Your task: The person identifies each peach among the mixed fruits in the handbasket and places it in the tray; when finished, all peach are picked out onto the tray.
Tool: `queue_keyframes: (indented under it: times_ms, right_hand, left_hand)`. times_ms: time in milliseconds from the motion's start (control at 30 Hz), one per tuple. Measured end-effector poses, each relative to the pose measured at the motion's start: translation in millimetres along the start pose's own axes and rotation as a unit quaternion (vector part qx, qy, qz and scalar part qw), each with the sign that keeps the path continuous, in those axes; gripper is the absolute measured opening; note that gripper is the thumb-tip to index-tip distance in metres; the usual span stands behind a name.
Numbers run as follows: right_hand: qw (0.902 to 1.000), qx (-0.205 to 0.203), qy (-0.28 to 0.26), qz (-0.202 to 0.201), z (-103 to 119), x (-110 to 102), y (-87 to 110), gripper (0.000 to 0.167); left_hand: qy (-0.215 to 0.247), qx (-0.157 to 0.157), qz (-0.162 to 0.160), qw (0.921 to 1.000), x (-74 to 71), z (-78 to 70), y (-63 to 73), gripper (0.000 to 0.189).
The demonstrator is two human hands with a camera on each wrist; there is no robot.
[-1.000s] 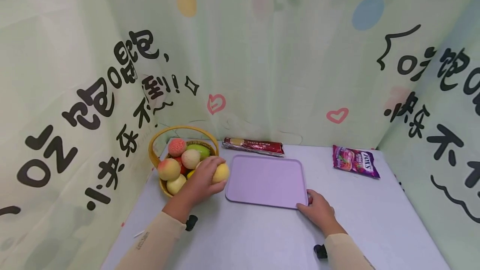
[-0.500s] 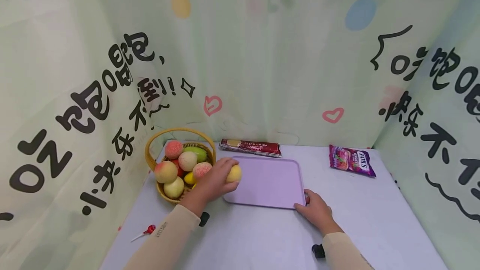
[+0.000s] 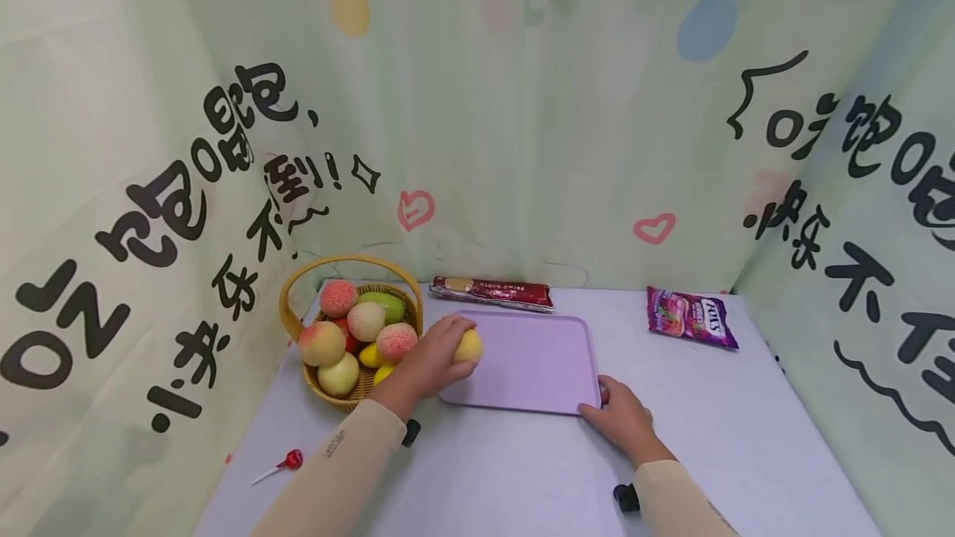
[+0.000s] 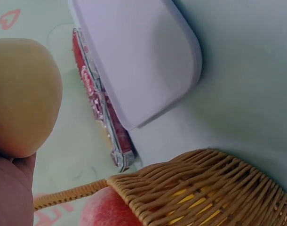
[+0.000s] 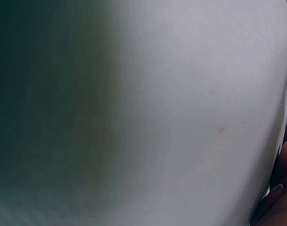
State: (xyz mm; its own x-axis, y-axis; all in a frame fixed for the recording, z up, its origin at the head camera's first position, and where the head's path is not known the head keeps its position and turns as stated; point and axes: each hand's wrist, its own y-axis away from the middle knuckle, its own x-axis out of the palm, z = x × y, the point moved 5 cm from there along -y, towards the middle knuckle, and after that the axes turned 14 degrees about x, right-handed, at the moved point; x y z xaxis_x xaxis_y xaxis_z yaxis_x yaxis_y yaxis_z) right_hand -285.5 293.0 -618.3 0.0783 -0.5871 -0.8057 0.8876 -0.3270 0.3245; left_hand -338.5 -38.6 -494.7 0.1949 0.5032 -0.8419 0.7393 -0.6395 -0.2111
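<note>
Left hand (image 3: pixel 433 361) grips yellow fruit (image 3: pixel 469 346); right hand (image 3: pixel 623 423) pinches purple tray (image 3: pixel 530 363).
Fruit is held off the desk (image 3: pixel 492 475) at tray's left end, wicker basket (image 4: pixel 237 183) just left; right hand at near right corner.

- Yellow fruit (image 3: pixel 469 346): round and smooth, blushing faintly orange low on one side in the left wrist view; held in the fingers (image 3: pixel 457 326) of the left hand (image 3: pixel 433 363), overlapping the tray's left end in the head view.
- Tray (image 3: pixel 533 363): pale purple, rectangular, with rounded corners and a low rim; upright on the bench (image 3: pixel 515 471), long sides running left to right, near right corner gripped by the right hand (image 3: pixel 625 421).
</note>
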Motion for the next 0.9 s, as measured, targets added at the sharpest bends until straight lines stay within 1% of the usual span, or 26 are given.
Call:
queue_keyframes:
  times_ms: [133, 300, 433, 567, 733, 900]
  right_hand:
    - [1.0000, 0.001, -0.001, -0.003, -1.0, -0.4, 0.2, 0.084]
    - [0.9999, -0.001, -0.007, -0.008, -1.0, -1.1, 0.1, 0.083]
    - [0.9999, 0.000, -0.009, -0.007, -1.1, -1.5, 0.4, 0.083]
    - [0.9999, 0.004, -0.009, -0.011, -2.1, -0.8, 0.4, 0.082]
    - [0.9998, -0.001, -0.006, -0.018, -0.4, 1.5, -1.6, 0.082]
    - [0.9997, 0.003, -0.007, -0.021, -1.3, -0.6, -0.3, 0.082]
  left_hand:
    - [0.005, 0.011, 0.006, 0.9999, 7.6, 3.6, -7.1, 0.057]
    - [-0.002, 0.023, 0.013, 0.9997, 17.8, 9.6, -14.1, 0.058]
    - [-0.001, 0.013, 0.017, 0.9998, 21.8, 12.5, -17.0, 0.059]
    - [-0.006, 0.000, 0.025, 0.9997, 25.6, 16.2, -23.8, 0.062]
    - [-0.005, -0.026, 0.032, 0.9991, 30.9, 25.9, -33.4, 0.064]
    - [-0.005, -0.039, 0.033, 0.9987, 40.0, 35.9, -43.4, 0.064]
